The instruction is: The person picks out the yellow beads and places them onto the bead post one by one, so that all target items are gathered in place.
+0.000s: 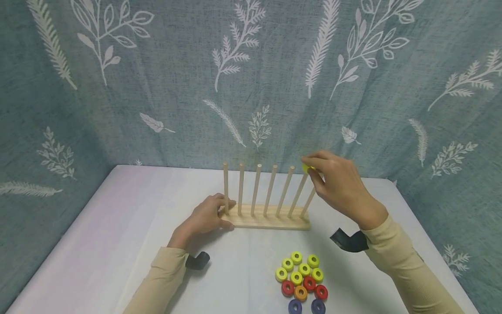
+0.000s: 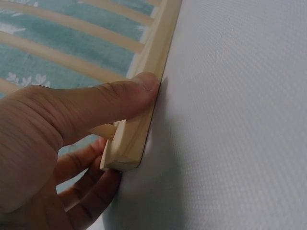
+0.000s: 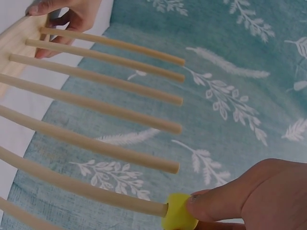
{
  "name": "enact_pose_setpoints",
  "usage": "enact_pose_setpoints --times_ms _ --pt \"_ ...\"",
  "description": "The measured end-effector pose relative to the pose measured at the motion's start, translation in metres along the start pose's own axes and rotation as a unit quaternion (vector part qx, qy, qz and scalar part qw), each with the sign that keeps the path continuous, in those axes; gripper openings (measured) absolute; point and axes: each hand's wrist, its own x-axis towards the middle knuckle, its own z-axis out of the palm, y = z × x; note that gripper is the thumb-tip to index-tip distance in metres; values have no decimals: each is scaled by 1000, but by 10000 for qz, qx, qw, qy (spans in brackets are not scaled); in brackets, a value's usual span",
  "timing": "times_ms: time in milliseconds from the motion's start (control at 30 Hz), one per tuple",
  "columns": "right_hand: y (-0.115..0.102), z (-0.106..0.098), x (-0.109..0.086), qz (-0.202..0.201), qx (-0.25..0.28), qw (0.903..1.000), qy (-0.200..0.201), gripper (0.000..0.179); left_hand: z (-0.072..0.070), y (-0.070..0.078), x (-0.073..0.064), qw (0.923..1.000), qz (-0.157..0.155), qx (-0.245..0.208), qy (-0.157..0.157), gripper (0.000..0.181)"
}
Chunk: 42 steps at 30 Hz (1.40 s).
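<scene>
A wooden rack [image 1: 270, 222] with a row of several upright pegs stands on the table. My left hand [image 1: 208, 215] grips the left end of its base, the thumb on the front edge and the fingers behind, as the left wrist view shows. At the other end my right hand [image 1: 339, 185] pinches a yellow ring [image 3: 178, 212] between thumb and fingers. That ring sits at the tip of the second peg from the right, and the peg's end goes into its hole in the right wrist view. The remaining pegs carry no rings.
In front of the rack, toward the right, lie several loose yellow rings [image 1: 296, 278], red rings [image 1: 287, 288], an orange ring [image 1: 300, 293] and two purple rings [image 1: 295, 306]. A teal leaf-patterned curtain [image 1: 180, 87] hangs behind and beside the white table [image 1: 129, 209].
</scene>
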Motion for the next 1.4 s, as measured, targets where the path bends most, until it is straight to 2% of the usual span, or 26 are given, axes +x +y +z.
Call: enact_pose_setpoints --times_ms 1133,1400 --pt "0 -1 -6 59 92 9999 -116 31 1 2 1 10000 16 42 -60 66" --pt "-4 -10 -17 -42 194 9997 116 32 -1 2 0 10000 -54 19 -69 68"
